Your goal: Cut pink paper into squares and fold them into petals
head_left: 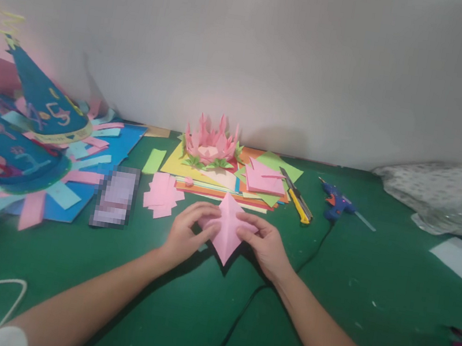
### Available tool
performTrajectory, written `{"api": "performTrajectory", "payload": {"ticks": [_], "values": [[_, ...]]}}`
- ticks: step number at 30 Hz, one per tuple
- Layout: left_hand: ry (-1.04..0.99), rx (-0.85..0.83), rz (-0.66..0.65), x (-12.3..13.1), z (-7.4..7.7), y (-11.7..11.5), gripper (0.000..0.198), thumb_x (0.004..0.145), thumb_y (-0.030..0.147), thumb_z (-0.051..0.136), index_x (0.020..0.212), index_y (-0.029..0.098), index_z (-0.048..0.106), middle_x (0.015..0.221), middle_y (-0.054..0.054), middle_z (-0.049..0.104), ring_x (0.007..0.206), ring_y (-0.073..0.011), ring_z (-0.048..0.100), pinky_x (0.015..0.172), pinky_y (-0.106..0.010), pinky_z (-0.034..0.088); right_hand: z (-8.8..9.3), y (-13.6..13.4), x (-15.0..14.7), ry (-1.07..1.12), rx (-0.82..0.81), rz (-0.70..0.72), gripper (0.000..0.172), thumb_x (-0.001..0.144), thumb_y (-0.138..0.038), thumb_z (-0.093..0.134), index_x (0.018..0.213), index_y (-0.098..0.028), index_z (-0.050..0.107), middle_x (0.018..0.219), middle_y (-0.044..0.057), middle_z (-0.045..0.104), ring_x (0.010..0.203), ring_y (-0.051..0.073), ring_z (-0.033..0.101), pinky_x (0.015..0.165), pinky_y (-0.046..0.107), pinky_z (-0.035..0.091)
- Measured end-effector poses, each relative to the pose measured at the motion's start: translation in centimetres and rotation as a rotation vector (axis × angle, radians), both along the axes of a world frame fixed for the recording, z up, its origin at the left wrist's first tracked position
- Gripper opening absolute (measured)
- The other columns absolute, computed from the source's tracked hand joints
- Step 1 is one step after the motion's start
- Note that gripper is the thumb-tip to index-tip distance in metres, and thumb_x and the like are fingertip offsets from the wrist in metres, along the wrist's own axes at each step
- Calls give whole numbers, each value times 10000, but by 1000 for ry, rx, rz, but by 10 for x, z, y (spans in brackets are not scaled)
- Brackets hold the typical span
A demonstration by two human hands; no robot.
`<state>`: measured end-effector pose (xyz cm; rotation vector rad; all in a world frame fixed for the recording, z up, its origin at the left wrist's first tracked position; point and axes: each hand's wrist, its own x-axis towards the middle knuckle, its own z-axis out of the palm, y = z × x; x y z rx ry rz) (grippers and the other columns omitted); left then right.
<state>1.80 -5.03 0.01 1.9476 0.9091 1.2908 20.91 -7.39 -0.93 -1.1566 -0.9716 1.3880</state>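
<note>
A creased pink sheet of folding paper is held a little above the green table, one corner pointing toward me and one away. My left hand pinches its left side between thumb and fingers. On the opposite side, my right hand grips it the same way. A ridge runs down the paper's middle. Just beyond it lies a stack of coloured paper, topped by a pink paper lotus with green leaves. Pink square sheets rest to the lotus's right.
A yellow utility knife and a blue glue gun with a black cable lie on the right. Small pink cutouts and a blurred phone-like object are left. Blue paper hats stand far left; plastic bags sit far right.
</note>
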Motion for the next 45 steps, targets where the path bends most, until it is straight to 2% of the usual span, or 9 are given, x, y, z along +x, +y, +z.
{"api": "performTrajectory", "payload": {"ticks": [6, 13, 15, 20, 22, 26, 30, 40, 45], "values": [[7, 22, 11, 1, -3, 2, 97, 783, 192, 648, 873, 194, 683, 938, -66, 645, 909, -175, 619, 823, -339, 514, 4, -1, -4, -73, 17, -3, 275, 570, -305, 800, 827, -224, 743, 869, 20, 717, 723, 143, 613, 696, 280, 501], [44, 39, 50, 2, -3, 0, 38, 765, 175, 665, 786, 183, 696, 838, -51, 667, 811, -156, 625, 766, -303, 515, 1, -2, -7, -143, 98, 22, 196, 593, -306, 789, 766, -224, 741, 765, 10, 706, 713, 151, 629, 728, 305, 517], [55, 47, 56, 2, -3, -1, 41, 765, 173, 663, 780, 186, 699, 830, -48, 675, 811, -157, 626, 768, -302, 513, -1, -1, -7, -171, 158, 16, 153, 621, -305, 774, 750, -231, 740, 821, 15, 697, 784, 164, 633, 768, 315, 512], [43, 33, 20, 4, -1, -5, 57, 777, 169, 647, 792, 182, 700, 819, -45, 681, 787, -144, 634, 746, -274, 518, -2, 0, -6, -336, 366, -5, 97, 693, -306, 735, 780, -264, 745, 1110, 44, 614, 1020, 202, 570, 897, 363, 465], [34, 25, 13, 5, 0, -7, 57, 780, 164, 640, 791, 180, 694, 803, -41, 685, 782, -140, 634, 740, -264, 519, 0, -1, -6, -419, 430, -26, 75, 714, -296, 720, 781, -271, 743, 1139, 47, 595, 1052, 211, 545, 887, 367, 474], [37, -2, 11, 6, 0, -8, 53, 776, 160, 641, 791, 178, 689, 789, -39, 691, 769, -138, 634, 727, -254, 526, 4, -5, -8, -507, 484, -50, 75, 747, -282, 690, 805, -268, 735, 1013, 58, 623, 946, 206, 585, 727, 326, 531], [27, -47, -6, 7, -1, -10, 63, 772, 157, 639, 806, 169, 691, 815, -51, 695, 772, -134, 643, 694, -227, 542, 6, -8, -10, -559, 527, -76, 51, 762, -276, 678, 774, -248, 719, 818, 37, 662, 803, 188, 622, 699, 320, 528], [-5, -134, -46, 9, 1, -11, 78, 784, 179, 626, 821, 172, 695, 867, -62, 704, 816, -141, 661, 719, -231, 562, 9, -11, -12, -652, 573, -64, 55, 774, -219, 637, 780, -230, 691, 766, 27, 699, 748, 178, 636, 697, 307, 510], [15, -119, -37, 9, 1, -12, 73, 779, 189, 629, 808, 177, 696, 869, -64, 650, 796, -132, 639, 660, -218, 562, 11, -11, -12, -691, 566, -61, 52, 773, -209, 622, 773, -226, 671, 748, 24, 694, 734, 178, 622, 714, 317, 485]]}}
